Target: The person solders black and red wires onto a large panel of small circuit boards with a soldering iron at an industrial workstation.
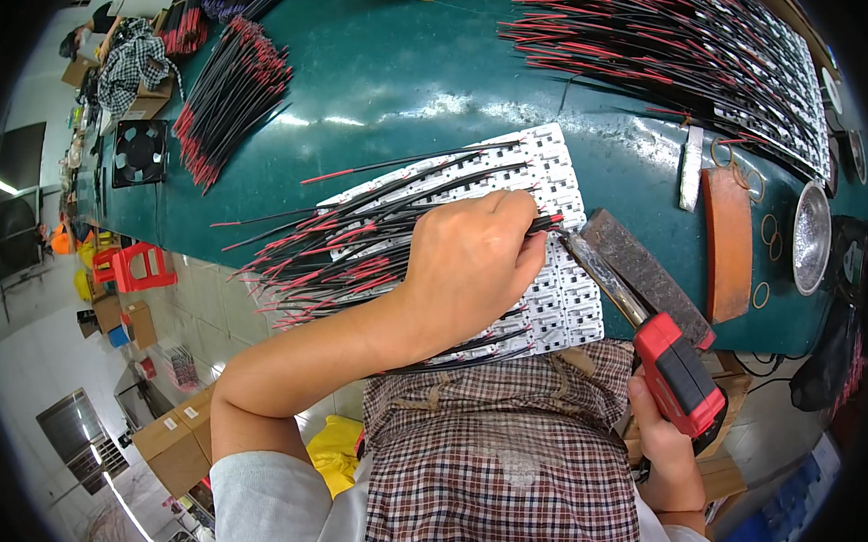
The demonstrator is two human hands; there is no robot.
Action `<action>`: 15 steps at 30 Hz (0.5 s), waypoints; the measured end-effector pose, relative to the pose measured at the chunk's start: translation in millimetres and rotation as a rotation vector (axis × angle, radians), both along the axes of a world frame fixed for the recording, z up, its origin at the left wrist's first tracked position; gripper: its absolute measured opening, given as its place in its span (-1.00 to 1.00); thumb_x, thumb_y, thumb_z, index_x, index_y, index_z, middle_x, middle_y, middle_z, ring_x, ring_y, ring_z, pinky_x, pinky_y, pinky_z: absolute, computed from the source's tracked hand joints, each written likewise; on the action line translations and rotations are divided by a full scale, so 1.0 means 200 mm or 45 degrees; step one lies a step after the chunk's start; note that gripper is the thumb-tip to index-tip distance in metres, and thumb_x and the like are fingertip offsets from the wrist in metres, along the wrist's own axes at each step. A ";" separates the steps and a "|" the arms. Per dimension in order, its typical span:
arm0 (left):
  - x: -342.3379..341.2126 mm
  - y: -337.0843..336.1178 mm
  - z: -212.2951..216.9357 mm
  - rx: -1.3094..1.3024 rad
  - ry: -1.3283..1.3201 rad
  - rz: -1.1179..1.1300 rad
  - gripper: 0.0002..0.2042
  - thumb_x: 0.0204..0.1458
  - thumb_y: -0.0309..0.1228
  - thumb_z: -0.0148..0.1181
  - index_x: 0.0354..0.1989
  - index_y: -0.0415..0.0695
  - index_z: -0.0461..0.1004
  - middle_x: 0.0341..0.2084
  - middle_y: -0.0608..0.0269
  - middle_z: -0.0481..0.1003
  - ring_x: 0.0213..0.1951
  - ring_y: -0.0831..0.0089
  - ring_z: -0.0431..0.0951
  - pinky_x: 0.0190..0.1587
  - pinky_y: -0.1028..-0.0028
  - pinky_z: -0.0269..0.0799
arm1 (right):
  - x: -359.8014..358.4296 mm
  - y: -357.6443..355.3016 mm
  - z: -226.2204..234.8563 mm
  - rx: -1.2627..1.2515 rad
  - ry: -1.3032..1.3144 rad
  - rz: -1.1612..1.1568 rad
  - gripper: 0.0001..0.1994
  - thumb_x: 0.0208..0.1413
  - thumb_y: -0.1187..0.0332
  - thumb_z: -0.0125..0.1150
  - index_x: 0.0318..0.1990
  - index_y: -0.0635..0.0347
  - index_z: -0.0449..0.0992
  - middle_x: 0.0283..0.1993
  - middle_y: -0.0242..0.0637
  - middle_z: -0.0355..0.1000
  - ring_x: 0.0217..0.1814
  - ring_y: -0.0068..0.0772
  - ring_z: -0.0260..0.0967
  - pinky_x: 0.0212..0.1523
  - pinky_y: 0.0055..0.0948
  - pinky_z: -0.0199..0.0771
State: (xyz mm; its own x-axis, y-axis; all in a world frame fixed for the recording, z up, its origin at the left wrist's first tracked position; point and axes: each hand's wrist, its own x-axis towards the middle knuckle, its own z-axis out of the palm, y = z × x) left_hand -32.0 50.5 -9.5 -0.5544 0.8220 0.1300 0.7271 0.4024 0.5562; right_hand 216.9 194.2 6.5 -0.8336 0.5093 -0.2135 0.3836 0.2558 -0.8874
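Note:
My left hand (475, 258) pinches black-and-red wires (544, 224), whose red ends stick out past the fingertips over a white circuit board panel (576, 311). Around a red and black soldering gun (680, 371), the fingers of my right hand (658, 426) are closed. The gun's metal barrel points up and left, its tip close beside the wire ends; whether they touch I cannot tell. Many more black wires with red ends (342, 262) lie across the panel and fan out to the left. My left hand hides part of the panel.
Right of the panel lie a dark rectangular bar (637, 270), an orange-brown block (726, 245), rubber bands and a metal bowl (811, 239). Another wired panel (772, 82) sits at the far right. Bundled wires (233, 98) and a black fan (140, 153) are at the left.

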 end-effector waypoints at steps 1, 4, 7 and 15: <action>0.00 0.00 0.00 -0.002 -0.002 0.002 -0.85 -0.05 -0.47 0.36 -0.45 -0.18 0.47 -0.63 0.23 0.49 -0.59 0.28 0.55 -0.52 0.32 0.42 | 0.00 0.00 0.00 -0.011 -0.019 -0.014 -0.77 -0.10 0.53 0.37 -0.21 0.34 0.59 -0.38 -0.19 0.50 -0.42 -0.22 0.49 -0.35 -0.35 0.48; 0.00 0.00 0.00 -0.005 0.006 -0.001 -0.85 -0.06 -0.47 0.36 -0.45 -0.18 0.47 -0.63 0.22 0.49 -0.58 0.28 0.56 -0.52 0.32 0.43 | 0.01 0.01 -0.02 -0.018 -0.005 0.026 -0.77 -0.08 0.51 0.39 -0.21 0.34 0.60 -0.38 -0.19 0.51 -0.42 -0.23 0.49 -0.36 -0.35 0.48; 0.00 0.01 0.01 -0.015 0.009 -0.013 -0.85 -0.07 -0.48 0.35 -0.45 -0.19 0.47 -0.63 0.21 0.50 -0.58 0.28 0.57 -0.51 0.31 0.44 | 0.01 0.02 -0.01 -0.024 -0.017 0.002 -0.77 -0.07 0.50 0.41 -0.21 0.34 0.60 -0.38 -0.19 0.51 -0.43 -0.22 0.49 -0.36 -0.35 0.48; -0.02 0.01 0.01 -0.039 -0.033 -0.016 -0.89 -0.07 -0.51 0.35 -0.43 -0.24 0.52 -0.57 0.19 0.53 -0.54 0.33 0.62 -0.48 0.36 0.49 | 0.04 0.01 0.00 0.006 0.007 -0.058 -0.75 -0.12 0.53 0.40 -0.21 0.33 0.61 -0.39 -0.18 0.52 -0.43 -0.19 0.50 -0.38 -0.32 0.48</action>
State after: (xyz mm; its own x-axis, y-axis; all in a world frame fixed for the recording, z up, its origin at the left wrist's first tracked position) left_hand -36.1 52.0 -7.4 -0.5468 0.8324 0.0907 0.7177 0.4102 0.5627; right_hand 224.3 195.4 6.5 -0.8107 0.5478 -0.2064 0.3900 0.2424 -0.8883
